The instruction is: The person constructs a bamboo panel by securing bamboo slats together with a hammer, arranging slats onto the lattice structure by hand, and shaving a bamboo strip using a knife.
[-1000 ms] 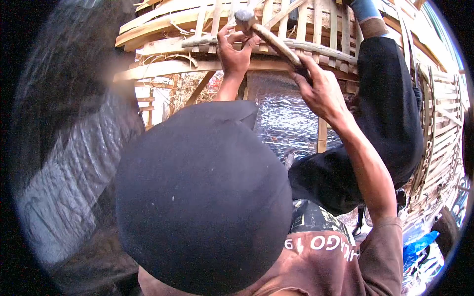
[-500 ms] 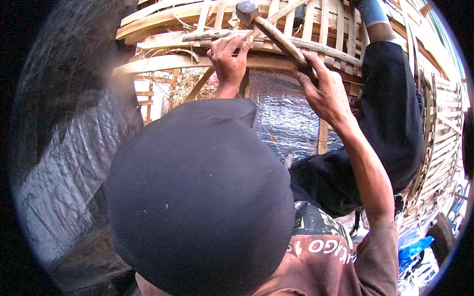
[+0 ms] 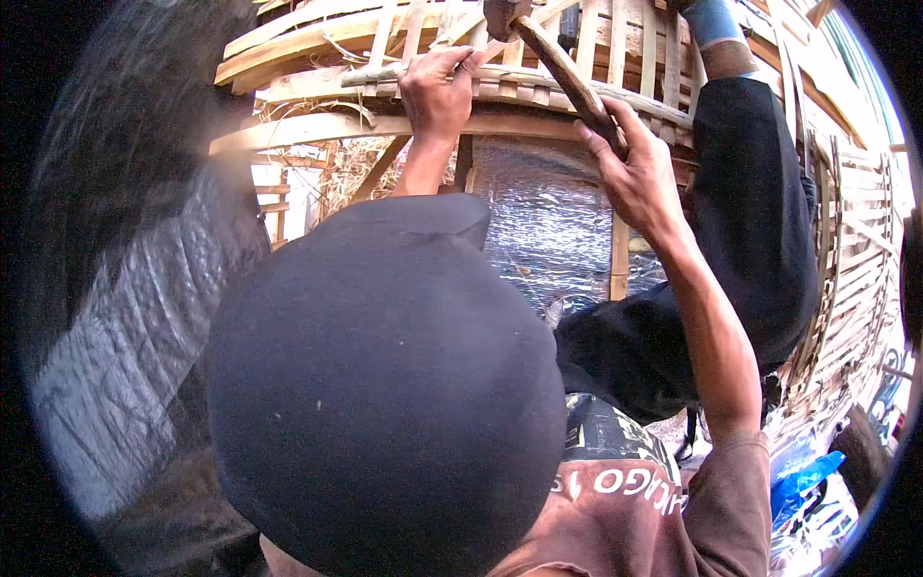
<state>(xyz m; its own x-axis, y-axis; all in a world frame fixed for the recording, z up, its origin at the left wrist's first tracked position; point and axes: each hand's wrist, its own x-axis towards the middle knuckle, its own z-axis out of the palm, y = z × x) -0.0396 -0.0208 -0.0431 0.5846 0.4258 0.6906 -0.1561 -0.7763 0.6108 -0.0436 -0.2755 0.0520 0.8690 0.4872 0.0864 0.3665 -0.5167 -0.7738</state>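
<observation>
My right hand is closed around the lower end of a hammer's wooden handle. The dark hammer head is at the top edge of view, just above and right of my left hand. That hand has bent fingers pressed together at a pale wooden slat frame; whatever they pinch is hidden. A thin round pole runs crosswise along the frame, passing by my left fingers. Below it lies a flat wooden rail.
My black cap covers much of the lower middle. My bent leg in dark trousers is at the right, its foot up by the frame. Shiny sheeting hangs under the rail. Dark plastic sheet fills the left; more slatwork stands right.
The hammer head has shifted up and slightly right, partly out of view. My left hand has moved slightly up and left. The whole view has shifted a little.
</observation>
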